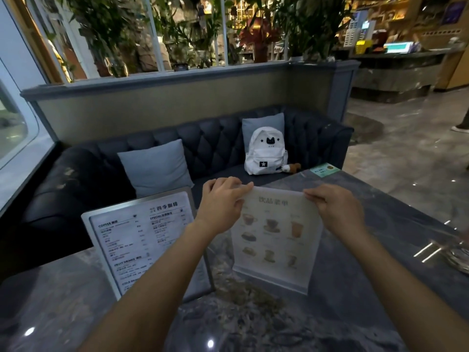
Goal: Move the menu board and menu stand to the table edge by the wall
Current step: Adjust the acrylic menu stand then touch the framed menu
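A clear acrylic menu stand (275, 240) with pictures of drinks stands upright near the middle of the dark marble table (355, 288). My left hand (223, 201) pinches its top left corner and my right hand (335, 212) pinches its top right corner. To the left, a metal-framed menu board (137, 240) with printed text leans upright on the table, partly hidden by my left forearm. The wall with a window lies at the far left.
A dark tufted sofa (208, 148) sits behind the table with two pale cushions and a white backpack (265, 151). A green card (324, 169) lies at the table's far edge. A glass object (456, 255) sits at the right edge. The aisle floor opens to the right.
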The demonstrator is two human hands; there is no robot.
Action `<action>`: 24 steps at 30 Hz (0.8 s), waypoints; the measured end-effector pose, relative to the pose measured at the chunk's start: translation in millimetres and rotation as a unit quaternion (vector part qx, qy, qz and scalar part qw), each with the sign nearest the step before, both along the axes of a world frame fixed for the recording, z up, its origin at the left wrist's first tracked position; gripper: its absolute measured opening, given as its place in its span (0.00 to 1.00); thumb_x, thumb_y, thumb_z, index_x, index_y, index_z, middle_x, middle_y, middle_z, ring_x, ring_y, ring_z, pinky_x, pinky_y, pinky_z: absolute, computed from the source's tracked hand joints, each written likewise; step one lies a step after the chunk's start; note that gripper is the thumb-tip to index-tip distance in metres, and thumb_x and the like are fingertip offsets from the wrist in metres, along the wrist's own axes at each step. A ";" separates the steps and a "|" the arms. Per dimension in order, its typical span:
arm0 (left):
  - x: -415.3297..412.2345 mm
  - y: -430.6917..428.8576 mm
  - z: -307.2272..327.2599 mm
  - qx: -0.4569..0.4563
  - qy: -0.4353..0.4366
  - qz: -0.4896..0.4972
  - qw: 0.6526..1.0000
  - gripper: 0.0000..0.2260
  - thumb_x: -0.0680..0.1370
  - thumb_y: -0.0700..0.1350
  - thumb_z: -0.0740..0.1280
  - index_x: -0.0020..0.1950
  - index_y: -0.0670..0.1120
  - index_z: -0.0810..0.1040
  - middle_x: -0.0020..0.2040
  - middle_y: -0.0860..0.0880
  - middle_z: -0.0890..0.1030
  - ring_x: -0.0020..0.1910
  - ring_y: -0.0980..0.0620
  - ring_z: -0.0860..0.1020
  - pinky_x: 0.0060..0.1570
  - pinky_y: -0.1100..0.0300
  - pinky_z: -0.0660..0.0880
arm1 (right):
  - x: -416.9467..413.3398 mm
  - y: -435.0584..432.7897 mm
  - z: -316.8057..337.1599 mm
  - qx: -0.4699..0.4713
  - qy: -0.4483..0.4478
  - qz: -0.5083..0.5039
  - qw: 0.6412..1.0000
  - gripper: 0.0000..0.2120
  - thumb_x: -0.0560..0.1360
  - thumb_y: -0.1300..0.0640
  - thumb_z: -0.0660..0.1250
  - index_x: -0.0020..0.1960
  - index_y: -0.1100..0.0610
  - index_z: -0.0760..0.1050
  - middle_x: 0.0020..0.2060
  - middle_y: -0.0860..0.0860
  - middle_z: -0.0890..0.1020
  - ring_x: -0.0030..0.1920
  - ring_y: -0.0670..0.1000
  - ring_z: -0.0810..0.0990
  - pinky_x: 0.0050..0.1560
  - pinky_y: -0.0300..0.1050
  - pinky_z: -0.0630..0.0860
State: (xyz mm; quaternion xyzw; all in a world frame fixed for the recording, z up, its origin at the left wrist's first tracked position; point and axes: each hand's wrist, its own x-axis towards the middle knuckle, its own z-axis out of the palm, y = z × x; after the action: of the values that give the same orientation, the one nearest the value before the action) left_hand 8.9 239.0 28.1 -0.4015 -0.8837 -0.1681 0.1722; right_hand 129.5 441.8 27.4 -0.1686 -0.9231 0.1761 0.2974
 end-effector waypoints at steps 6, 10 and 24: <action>8.9 -5.7 -2.2 -0.009 0.011 0.009 1.000 0.20 0.77 0.43 0.59 0.68 0.57 0.65 0.61 0.49 0.73 0.61 0.48 0.66 0.62 0.51 0.53 | -17.5 10.3 -4.1 0.016 0.011 -0.017 1.000 0.09 0.74 0.62 0.64 0.50 0.57 0.81 0.48 0.57 0.84 0.49 0.61 0.77 0.48 0.54 0.68; 18.7 -7.9 -5.1 -0.015 0.021 0.020 0.999 0.20 0.77 0.45 0.59 0.69 0.56 0.65 0.60 0.49 0.73 0.59 0.47 0.66 0.59 0.52 0.52 | -29.1 13.4 -3.3 0.028 0.002 -0.019 0.999 0.10 0.75 0.61 0.63 0.51 0.56 0.81 0.51 0.56 0.84 0.52 0.60 0.77 0.51 0.52 0.65; 29.0 -2.4 -5.5 0.004 -0.002 0.039 0.999 0.20 0.77 0.45 0.59 0.69 0.53 0.65 0.57 0.49 0.72 0.55 0.47 0.65 0.55 0.54 0.53 | -53.5 19.6 -0.1 0.041 -0.022 -0.013 0.999 0.11 0.76 0.61 0.61 0.54 0.55 0.79 0.55 0.55 0.83 0.58 0.57 0.77 0.55 0.53 0.67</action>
State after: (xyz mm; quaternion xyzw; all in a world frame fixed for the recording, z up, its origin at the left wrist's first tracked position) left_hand 37.9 236.6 22.6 -0.3660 -0.8983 -0.1650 0.1787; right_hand 76.1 461.4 27.2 -0.1720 -0.9338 0.1303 0.2855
